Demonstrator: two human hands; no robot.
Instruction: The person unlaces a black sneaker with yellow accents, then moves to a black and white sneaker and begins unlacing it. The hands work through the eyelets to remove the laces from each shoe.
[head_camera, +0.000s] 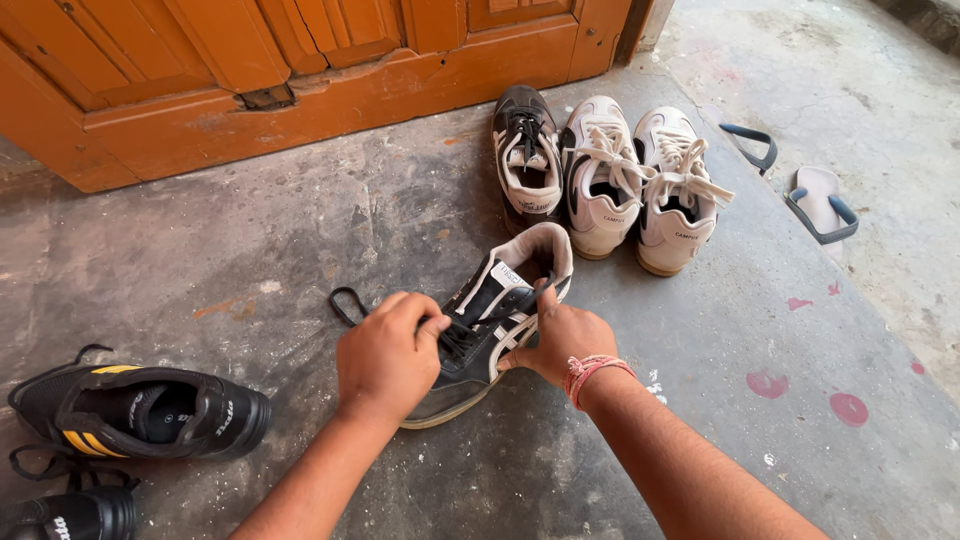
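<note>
On the grey concrete floor (300, 230) by an orange door (300, 60), my left hand (388, 355) and right hand (560, 340) each pinch a black lace (345, 305) of the black-and-white shoe (495, 310) between them, apparently mid-tying, which calls for even tension next.

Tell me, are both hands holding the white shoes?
No, the left hand and right hand grip the laces of a black sneaker.
</note>
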